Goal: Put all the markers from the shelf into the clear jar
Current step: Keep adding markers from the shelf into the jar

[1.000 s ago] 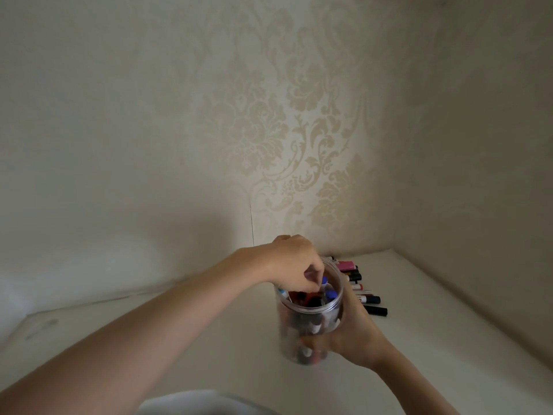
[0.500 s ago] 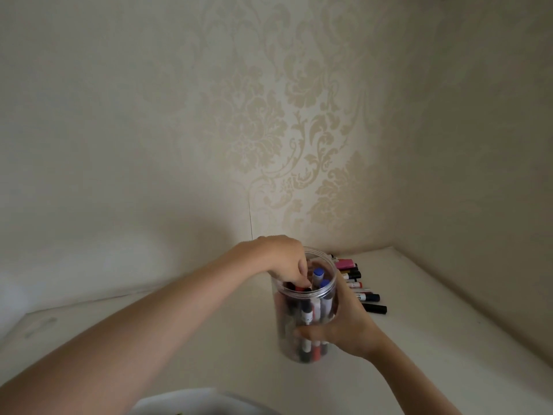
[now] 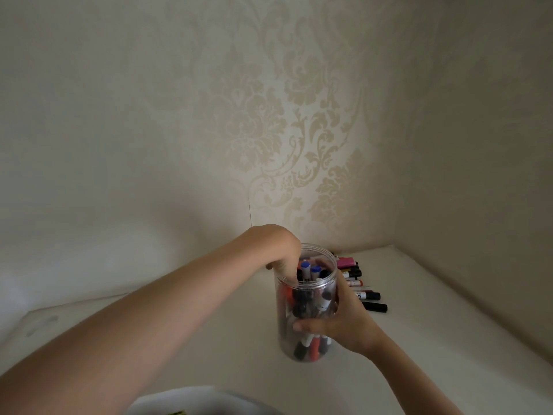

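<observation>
the clear jar (image 3: pixel 305 310) stands upright on the white shelf (image 3: pixel 419 339), near its right back corner. the right hand (image 3: pixel 344 322) wraps round the jar's right side, thumb across the front wall and fingers curled behind, gripping it. the left hand (image 3: pixel 278 250) reaches over the rim from the left with its fingers dipped down inside the jar among the markers; whether those fingers pinch a marker or are loose cannot be told through the plastic. inside the jar many markers stand on end, two with blue caps (image 3: pixel 309 268) near the top, red and black ones lower down. a row of markers (image 3: pixel 363 290) lies on the shelf just behind and to the right of the jar, with a pink one (image 3: pixel 345 262) at the back
</observation>
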